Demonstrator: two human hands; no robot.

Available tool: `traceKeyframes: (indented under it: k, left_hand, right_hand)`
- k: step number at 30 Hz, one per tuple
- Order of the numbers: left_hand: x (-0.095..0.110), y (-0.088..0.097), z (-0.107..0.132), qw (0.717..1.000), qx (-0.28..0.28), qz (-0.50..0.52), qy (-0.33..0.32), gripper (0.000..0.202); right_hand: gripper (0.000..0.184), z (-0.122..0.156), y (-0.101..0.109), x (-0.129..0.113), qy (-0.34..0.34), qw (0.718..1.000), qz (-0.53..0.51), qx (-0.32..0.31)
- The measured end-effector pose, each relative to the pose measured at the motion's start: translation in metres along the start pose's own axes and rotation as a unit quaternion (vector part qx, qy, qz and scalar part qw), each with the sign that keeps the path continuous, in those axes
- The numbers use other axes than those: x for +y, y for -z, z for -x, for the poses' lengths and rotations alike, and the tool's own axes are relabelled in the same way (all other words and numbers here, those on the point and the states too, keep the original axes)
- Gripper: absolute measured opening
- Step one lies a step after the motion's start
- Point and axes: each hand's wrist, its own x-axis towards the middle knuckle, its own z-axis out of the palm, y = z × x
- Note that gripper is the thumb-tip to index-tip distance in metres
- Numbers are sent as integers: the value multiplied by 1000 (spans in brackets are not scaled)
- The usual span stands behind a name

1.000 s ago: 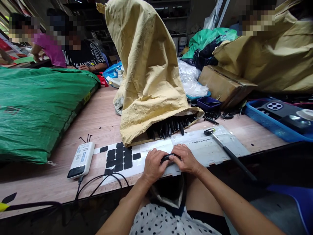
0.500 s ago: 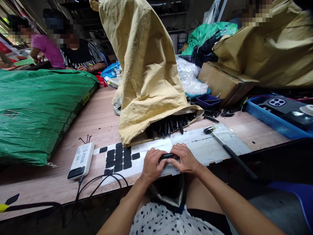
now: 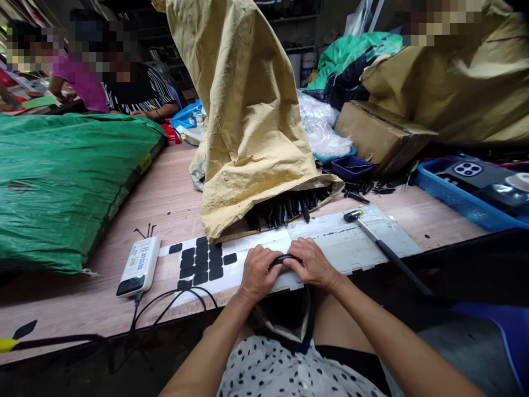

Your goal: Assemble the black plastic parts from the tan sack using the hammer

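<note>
Both hands grip one slender black piece [image 3: 285,257] between them, low over the near edge of the table. My left hand [image 3: 260,270] is closed around its left end, thumb pressed along it. The right end is in my right hand [image 3: 312,262], also closed, with the thumb on the near side. Fingers cover much of the piece, so its exact kind is unclear. Just beyond lies the mouth of a tan sack [image 3: 256,138], with many similar black pieces [image 3: 285,209] showing inside. Beneath the hands is a pale board [image 3: 330,242]. Under the table edge, a dark open pouch [image 3: 285,314] hangs near my lap.
A black-handled hammer [image 3: 382,248] rests across the board's right side. Left are black stickers [image 3: 201,262], a white power bank [image 3: 138,267] with cables, and a green sack [image 3: 74,187]. At right stand a blue basket [image 3: 458,196] and a cardboard box [image 3: 380,132]. Co-workers sit behind.
The hands stay on the black piece, which now looks slightly more bowed, and the right hand sits a little closer to the left. The view has shifted slightly.
</note>
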Motion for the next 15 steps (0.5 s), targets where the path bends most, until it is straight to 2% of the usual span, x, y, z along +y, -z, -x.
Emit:
traceKeyframes:
  k: [5, 9, 12, 15]
  left_hand:
    - [0, -2, 1, 999, 0, -27, -21, 21]
    - [7, 4, -1, 1000, -3, -17, 4, 18]
    - [16, 14, -1, 999, -9, 8, 43, 18]
    - [25, 21, 0, 985, 1, 109, 136, 24]
  right_hand:
    - [23, -2, -1, 2, 20, 999, 13, -22]
    - [22, -1, 1, 0, 16, 1000, -2, -7]
    - [18, 2, 7, 0, 3, 993, -110, 39]
    - [26, 6, 13, 1, -34, 964, -239, 113]
